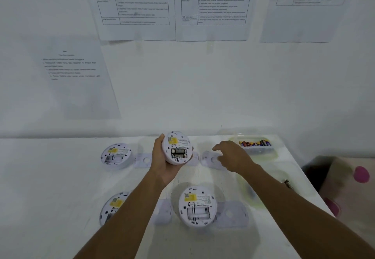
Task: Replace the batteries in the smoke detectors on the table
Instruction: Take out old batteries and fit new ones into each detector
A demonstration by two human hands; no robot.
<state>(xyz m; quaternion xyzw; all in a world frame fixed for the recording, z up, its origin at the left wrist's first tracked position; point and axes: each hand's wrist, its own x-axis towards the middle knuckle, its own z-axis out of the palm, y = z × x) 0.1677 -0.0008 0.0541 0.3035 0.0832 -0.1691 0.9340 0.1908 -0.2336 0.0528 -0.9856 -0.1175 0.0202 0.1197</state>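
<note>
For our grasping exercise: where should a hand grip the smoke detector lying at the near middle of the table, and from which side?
Take the smoke detector by its round rim, fingers on opposite edges, from above. It lies flat, a low disc with its battery bay up, so the rim likely grips best.

Both bare forearms extend forward; the left hand (pixel 162 162) cups a smoke detector (pixel 177 147), thumb along its edge; the right hand (pixel 233 157) hovers palm-down, fingers relaxed.

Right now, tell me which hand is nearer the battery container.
Right. The right hand is beside the battery container; the left hand grips a smoke detector farther away.
</note>
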